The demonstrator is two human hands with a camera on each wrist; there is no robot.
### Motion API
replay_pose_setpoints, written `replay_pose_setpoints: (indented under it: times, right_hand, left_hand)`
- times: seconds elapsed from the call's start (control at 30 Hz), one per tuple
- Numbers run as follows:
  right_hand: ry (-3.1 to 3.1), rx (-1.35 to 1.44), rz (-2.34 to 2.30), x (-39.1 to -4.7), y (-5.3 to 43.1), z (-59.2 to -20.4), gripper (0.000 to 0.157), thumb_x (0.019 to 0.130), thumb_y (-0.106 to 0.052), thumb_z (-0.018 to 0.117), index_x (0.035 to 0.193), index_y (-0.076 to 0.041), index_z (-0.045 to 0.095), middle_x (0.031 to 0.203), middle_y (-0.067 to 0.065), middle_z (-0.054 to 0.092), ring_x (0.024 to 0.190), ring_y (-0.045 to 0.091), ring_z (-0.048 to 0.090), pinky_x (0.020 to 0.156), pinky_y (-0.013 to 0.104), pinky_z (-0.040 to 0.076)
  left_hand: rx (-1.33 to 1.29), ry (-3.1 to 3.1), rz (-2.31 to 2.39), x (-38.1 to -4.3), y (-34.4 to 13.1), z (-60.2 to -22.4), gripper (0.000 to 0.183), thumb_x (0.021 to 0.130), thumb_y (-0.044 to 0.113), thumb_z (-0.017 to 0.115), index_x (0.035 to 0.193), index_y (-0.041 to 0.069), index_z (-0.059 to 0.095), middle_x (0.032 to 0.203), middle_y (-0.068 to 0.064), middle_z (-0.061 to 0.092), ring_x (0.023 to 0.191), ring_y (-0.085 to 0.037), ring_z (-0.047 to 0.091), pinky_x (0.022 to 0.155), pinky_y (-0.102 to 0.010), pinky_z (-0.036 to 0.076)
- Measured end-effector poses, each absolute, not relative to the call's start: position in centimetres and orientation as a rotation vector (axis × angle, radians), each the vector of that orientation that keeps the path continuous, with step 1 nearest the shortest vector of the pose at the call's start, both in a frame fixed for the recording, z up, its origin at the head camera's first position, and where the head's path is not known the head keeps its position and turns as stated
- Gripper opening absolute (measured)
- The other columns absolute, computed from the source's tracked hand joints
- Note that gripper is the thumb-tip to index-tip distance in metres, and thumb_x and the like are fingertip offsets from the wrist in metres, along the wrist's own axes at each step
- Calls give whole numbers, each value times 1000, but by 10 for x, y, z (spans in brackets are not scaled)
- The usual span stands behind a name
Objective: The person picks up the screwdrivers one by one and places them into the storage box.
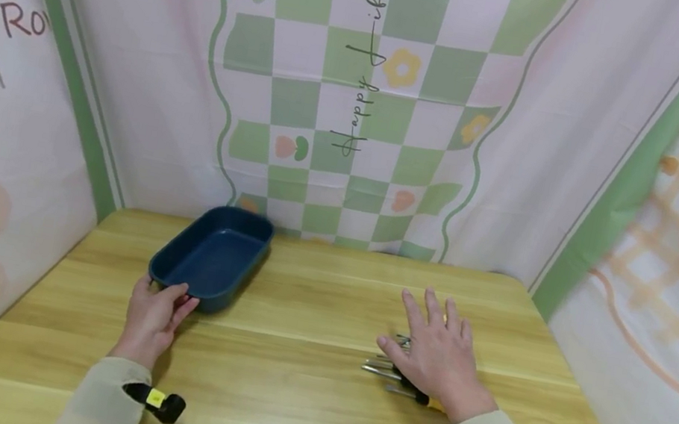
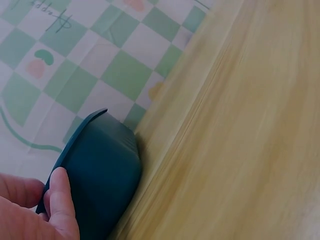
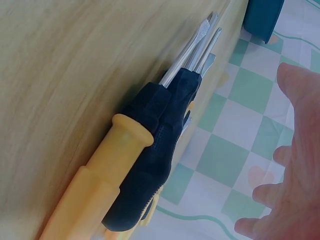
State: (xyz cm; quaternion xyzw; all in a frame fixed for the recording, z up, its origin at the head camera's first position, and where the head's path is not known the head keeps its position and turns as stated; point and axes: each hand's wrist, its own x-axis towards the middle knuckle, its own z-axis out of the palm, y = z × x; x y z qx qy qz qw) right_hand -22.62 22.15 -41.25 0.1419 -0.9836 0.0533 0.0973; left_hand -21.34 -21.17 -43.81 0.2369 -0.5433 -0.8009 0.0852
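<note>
blue tray (image 1: 215, 258), pinched by left grip (image 1: 152, 319), screwdrivers (image 3: 150, 150) outside

Tray (image 1: 215, 258) left of screwdrivers (image 3: 161, 150)

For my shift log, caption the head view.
Left hand grips a blue tray; right hand hovers over screwdrivers on a wood-grain table.

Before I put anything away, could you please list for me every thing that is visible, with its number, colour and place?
Table: 1, light wood, before the person
Tray: 1, dark blue, at the table's far left
Screwdrivers: several, exact count hidden; yellow and black handles, silver shafts; table's right part
Printed cloth: count unclear; white, green, orange; behind and beside the table
Wrist straps: 2, black, at the cuffs
Sleeves: 2, beige, on both arms
Left hand: 1, bare, holding the tray's near end
Right hand: 1, bare, spread above the screwdrivers
</note>
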Motion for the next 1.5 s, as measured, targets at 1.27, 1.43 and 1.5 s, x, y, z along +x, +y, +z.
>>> replay_pose_setpoints:
  times: [1.27, 1.43, 1.5]
  right_hand:
    - [-2912, 427, 141, -221, 229, -415, 93, 96, -77, 45, 166, -18, 28, 167, 28, 24, 149, 60, 23, 111, 80, 27]
    - [-2903, 432, 134, -220, 229, -414, 92, 97, -75, 47, 165, -17, 29, 167, 28, 25, 148, 61, 24, 109, 80, 29]
    - [-2901, 431, 131, -220, 229, -414, 92, 96, -76, 46, 165, -17, 29, 167, 28, 26, 148, 61, 24, 109, 80, 29]
  left_hand:
    - [643, -1860, -2400, -201, -221, -435, 82, 103, 5, 53, 169, 14, 6, 85, 2, 61, 69, -3, 64, 73, -18, 60]
    - [637, -1890, -2407, -200, -222, -435, 80, 104, 6, 54, 169, 14, 8, 84, 2, 62, 68, -4, 64, 71, -17, 59]
    - [637, -1897, -2408, -200, -222, -435, 80, 104, 7, 54, 169, 14, 8, 85, 2, 63, 69, -4, 64, 71, -17, 59]
